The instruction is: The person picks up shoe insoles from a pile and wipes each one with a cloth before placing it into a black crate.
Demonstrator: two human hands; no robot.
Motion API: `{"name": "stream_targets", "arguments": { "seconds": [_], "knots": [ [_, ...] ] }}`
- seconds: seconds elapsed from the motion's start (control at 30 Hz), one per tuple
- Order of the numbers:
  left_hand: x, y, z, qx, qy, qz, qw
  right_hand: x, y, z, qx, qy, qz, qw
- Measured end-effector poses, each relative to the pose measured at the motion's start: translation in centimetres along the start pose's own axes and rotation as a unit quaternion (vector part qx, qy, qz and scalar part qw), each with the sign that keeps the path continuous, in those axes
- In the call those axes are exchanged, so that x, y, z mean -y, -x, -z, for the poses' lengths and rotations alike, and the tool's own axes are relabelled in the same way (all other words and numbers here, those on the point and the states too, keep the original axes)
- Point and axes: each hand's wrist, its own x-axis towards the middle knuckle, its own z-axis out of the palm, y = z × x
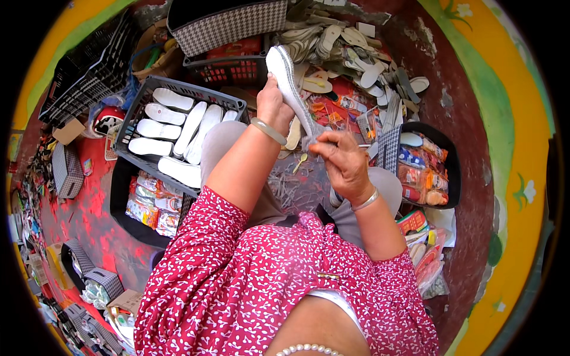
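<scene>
A red floor (89,219) with worn paint is lying under everything. The left hand (273,107) is gripping a white insole (288,80) tight, above the knees. The right hand (344,160) is pinching its lower end. Left of the insole, a dark crate (138,101) is holding more insoles. A loose pile of insoles (356,53) is lying behind it.

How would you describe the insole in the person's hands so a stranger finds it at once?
Look above the dark crate of flat white insoles. The left hand holds one white insole up, and the right hand pinches its lower end. Only this insole is lifted, standing on edge.
</scene>
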Motion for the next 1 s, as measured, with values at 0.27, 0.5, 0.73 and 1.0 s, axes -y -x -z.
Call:
{"name": "stream_targets", "arguments": {
  "seconds": [0.27, 0.5, 0.73, 1.0],
  "knots": [
    [0.3, 0.7, -1.0, 0.148, -0.035, -0.03, 0.988, -5.0, 3.1, 1.2, -0.048, -0.3, -0.318, 0.898],
    [2.4, 4.4, -2.2, 0.338, -0.154, 0.02, 0.928, -3.2, -1.7, 4.1, -0.126, -0.44, -0.323, 0.828],
    [3.6, 6.5, -2.1, 0.379, -0.27, 0.023, 0.885, -2.5, -2.5, 4.7, -0.15, -0.482, -0.293, 0.812],
    [4.3, 5.8, -1.7, 0.39, -0.411, -0.183, 0.804, -2.8, -1.7, 6.2, -0.119, -0.415, -0.338, 0.836]
  ]
}}
